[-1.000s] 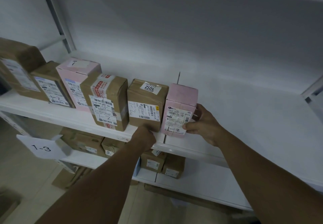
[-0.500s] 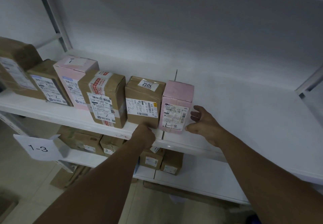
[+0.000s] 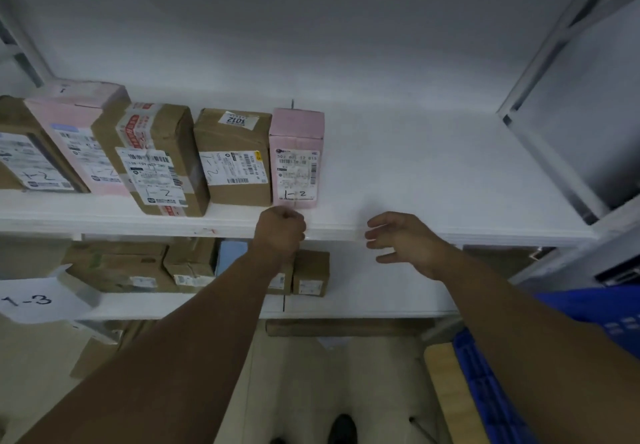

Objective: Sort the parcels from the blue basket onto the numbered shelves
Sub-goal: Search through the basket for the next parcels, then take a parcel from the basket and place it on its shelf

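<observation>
On the white shelf the pink parcel stands upright, label outward.

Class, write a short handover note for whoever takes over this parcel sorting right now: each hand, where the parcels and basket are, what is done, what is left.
Left hand: fingers curled, nothing seen in it, at the shelf's front edge.
Right hand: open, empty.
Pink parcel marked 1-2: upright at the right end of the row on the upper shelf, beside a brown parcel; neither hand touches it.
Blue basket: lower right, inside out of view.
Done: that parcel is shelved.
Left: check the basket and shelve any remaining parcels by number.
</observation>
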